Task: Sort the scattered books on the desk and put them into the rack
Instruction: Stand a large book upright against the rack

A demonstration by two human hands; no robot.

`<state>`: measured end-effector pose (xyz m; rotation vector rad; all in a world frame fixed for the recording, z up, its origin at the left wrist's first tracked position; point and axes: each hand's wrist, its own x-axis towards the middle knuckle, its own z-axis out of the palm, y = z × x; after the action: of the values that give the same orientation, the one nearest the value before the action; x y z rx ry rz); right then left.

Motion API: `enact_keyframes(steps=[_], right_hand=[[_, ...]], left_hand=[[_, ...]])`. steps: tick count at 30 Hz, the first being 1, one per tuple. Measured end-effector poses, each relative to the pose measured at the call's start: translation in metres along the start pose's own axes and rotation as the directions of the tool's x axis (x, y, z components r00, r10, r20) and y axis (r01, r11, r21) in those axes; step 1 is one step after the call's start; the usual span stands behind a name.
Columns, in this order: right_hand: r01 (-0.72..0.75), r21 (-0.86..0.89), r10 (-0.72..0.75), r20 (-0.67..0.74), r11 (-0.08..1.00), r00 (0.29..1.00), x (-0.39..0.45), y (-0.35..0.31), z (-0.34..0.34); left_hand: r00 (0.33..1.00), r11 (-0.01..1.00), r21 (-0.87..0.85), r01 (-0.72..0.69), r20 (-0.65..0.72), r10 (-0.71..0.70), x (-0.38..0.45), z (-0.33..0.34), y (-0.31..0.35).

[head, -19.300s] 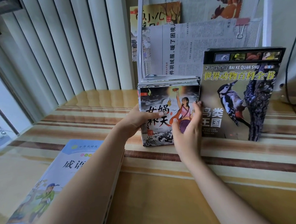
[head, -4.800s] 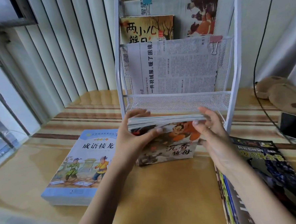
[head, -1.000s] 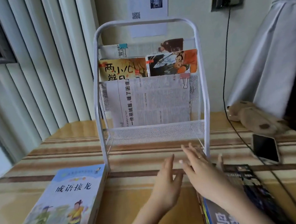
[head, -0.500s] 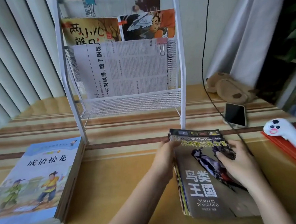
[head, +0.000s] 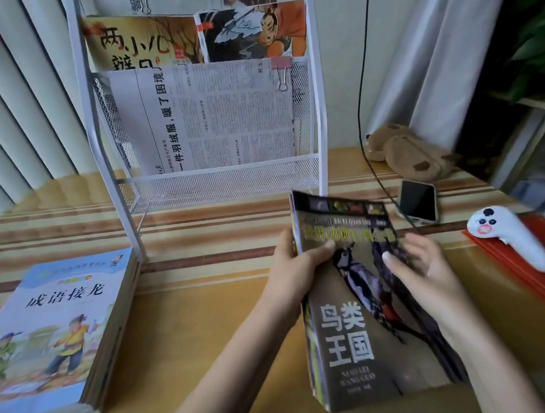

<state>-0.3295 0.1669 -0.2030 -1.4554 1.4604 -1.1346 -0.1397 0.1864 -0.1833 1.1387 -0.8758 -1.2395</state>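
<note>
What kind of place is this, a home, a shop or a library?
Probably a home desk or study corner. A small white rack holding books and a newspaper stands on the desk, with a plush toy and a phone beside it. Blinds and a curtain hang behind.

Left: white vertical blinds [head: 19,103] beside me, daylight coming through.
Back: pale wall [head: 340,58], black cable [head: 359,105] hanging down it.
Right: grey curtain [head: 440,49], green plant [head: 535,40].
Surface: my glossy striped wooden desk [head: 213,305].
</note>
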Motion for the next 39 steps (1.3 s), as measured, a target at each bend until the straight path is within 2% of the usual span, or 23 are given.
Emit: enact_keyframes(steps=[2,4,7,12,16,18,20,25,27,30,32,34,35,36,37,39], right_hand=[[0.056,0.148,-0.053,-0.022,0.987,0.998,0.004,-0.017,0.005],[0.083,0.310,-0.097,0.030,0.947,0.995,0.009,-0.032,0.015],[0.140,0.417,-0.200,0.102,0.898,0.975,0.011,-0.046,0.039],[0.254,0.442,-0.329,0.100,0.860,0.939,0.011,-0.053,0.076],[0.295,0.448,-0.331,0.002,0.844,0.944,0.014,-0.053,0.083],[0.327,0.446,-0.356,-0.020,0.833,0.934,0.015,-0.061,0.087],[0.380,0.453,-0.407,-0.041,0.806,0.912,0.021,-0.082,0.092],[0.535,0.514,-0.591,-0.066,0.671,0.804,0.055,-0.185,0.113],[0.578,0.512,-0.642,-0.065,0.636,0.764,0.072,-0.228,0.126],[0.590,0.492,-0.675,-0.006,0.641,0.738,0.103,-0.261,0.155],[0.567,0.422,-0.648,0.069,0.708,0.758,0.121,-0.259,0.183],[0.518,0.365,-0.596,0.138,0.773,0.791,0.133,-0.238,0.209],[0.502,0.328,-0.574,0.173,0.800,0.801,0.137,-0.224,0.220],[0.494,0.273,-0.552,0.206,0.825,0.808,0.140,-0.211,0.228],[0.487,0.208,-0.527,0.235,0.848,0.817,0.141,-0.201,0.233],[0.498,-0.007,-0.481,0.246,0.867,0.841,0.143,-0.193,0.233]], left_hand=[[0.982,0.985,-0.012,-0.172,0.076,0.173,-0.008,-0.012,0.020],[0.937,0.950,-0.011,-0.311,0.166,0.308,-0.013,-0.027,0.040],[0.880,0.881,0.115,-0.458,0.200,0.431,-0.016,-0.055,0.063],[0.854,0.840,0.190,-0.509,-0.012,0.520,-0.018,-0.076,0.058],[0.765,0.771,0.265,-0.579,-0.151,0.626,-0.013,-0.065,0.048],[0.702,0.731,0.296,-0.615,-0.216,0.678,-0.009,-0.061,0.053],[0.617,0.653,0.336,-0.679,-0.222,0.755,-0.004,-0.064,0.073],[0.319,0.333,0.335,-0.881,-0.098,0.943,0.022,-0.086,0.179],[0.261,0.267,0.349,-0.898,-0.064,0.963,0.037,-0.100,0.222],[0.287,0.263,0.458,-0.849,-0.019,0.958,0.063,-0.130,0.260],[0.376,0.319,0.591,-0.741,-0.029,0.926,0.080,-0.155,0.263],[0.481,0.338,0.810,-0.479,-0.080,0.873,0.093,-0.183,0.246],[0.502,0.286,0.908,-0.306,-0.102,0.859,0.097,-0.197,0.233],[0.499,0.214,0.960,-0.178,-0.100,0.861,0.100,-0.208,0.219],[0.487,0.166,0.979,-0.119,-0.088,0.869,0.103,-0.215,0.207],[0.441,0.153,0.979,-0.132,-0.080,0.894,0.107,-0.222,0.196]])
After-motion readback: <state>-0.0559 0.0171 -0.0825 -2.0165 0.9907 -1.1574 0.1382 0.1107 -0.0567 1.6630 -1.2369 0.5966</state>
